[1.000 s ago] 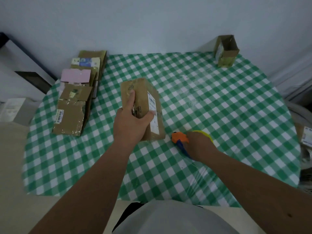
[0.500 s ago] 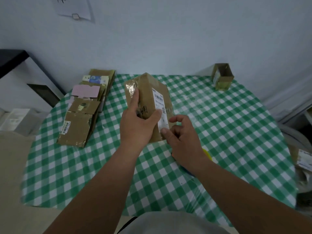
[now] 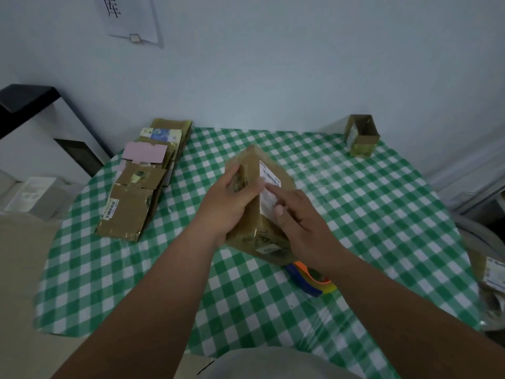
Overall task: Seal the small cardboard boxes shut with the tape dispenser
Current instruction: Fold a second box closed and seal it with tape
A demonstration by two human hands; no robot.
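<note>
One cardboard box (image 3: pixel 270 217) is held over the middle of the table (image 3: pixel 382 214): the left hand (image 3: pixel 226 206) grips its left face with curled fingers, and the right hand (image 3: pixel 303 222) lies on its white label with fingers nearly straight. One open small box (image 3: pixel 361 135) stands at the far right corner, one pile of flattened cartons (image 3: pixel 139 187) lies at the left, and the tape dispenser (image 3: pixel 311 279) rests just under the right wrist, half hidden. The table wears a green checked cloth before a pale wall with one paper sheet (image 3: pixel 128 17); a further box (image 3: pixel 493 272) at the right edge is cut off.

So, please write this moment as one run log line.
left hand: holds box | right hand: on box | dispenser: on table
</note>
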